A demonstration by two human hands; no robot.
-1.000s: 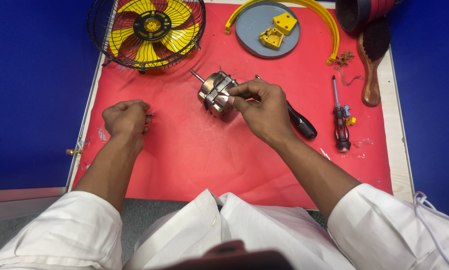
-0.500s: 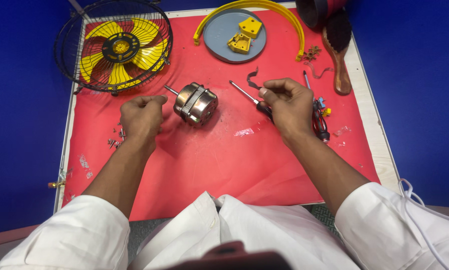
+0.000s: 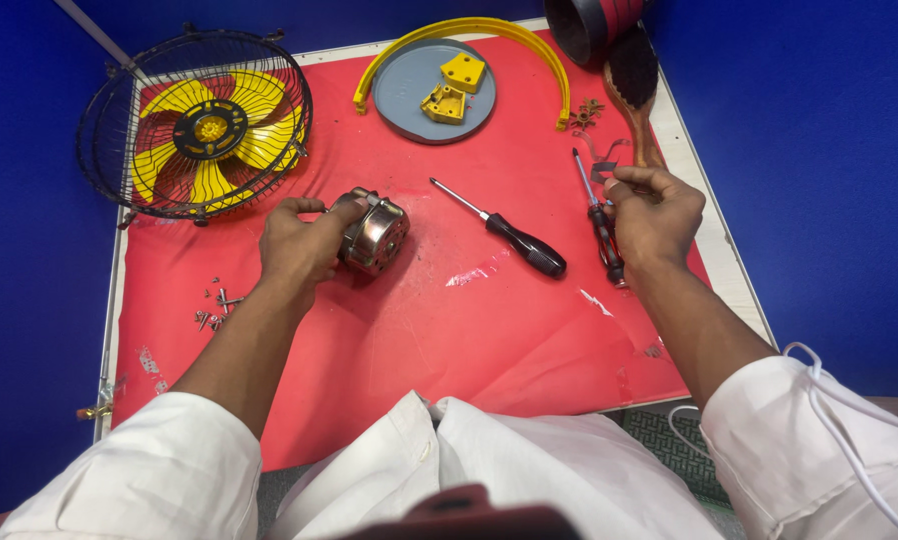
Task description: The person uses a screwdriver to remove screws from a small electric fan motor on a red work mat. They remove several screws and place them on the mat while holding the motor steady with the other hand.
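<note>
My left hand [image 3: 294, 245] grips the side of a round silver fan motor [image 3: 377, 235] that lies on the red mat [image 3: 419, 340], left of centre. Over at the mat's right side, my right hand [image 3: 659, 215] has its fingers closed on a small bent metal bracket [image 3: 605, 170]. A slim screwdriver with a red and black handle [image 3: 599, 215] lies just left of that hand. Between my hands rests a black-handled screwdriver [image 3: 517, 238], touched by neither.
A black wire fan cage with yellow blades [image 3: 194, 125] sits at the back left. A grey disc [image 3: 409, 95] holding yellow plastic parts, a yellow arc [image 3: 469, 27], a wooden brush [image 3: 634, 80] and a red-black cylinder [image 3: 589, 20] lie at the back. Several loose screws [image 3: 214, 305] lie near the left edge.
My right hand let go of the motor, took up the small bracket and moved right past the screwdrivers. My left hand moved in and took hold of the motor.
</note>
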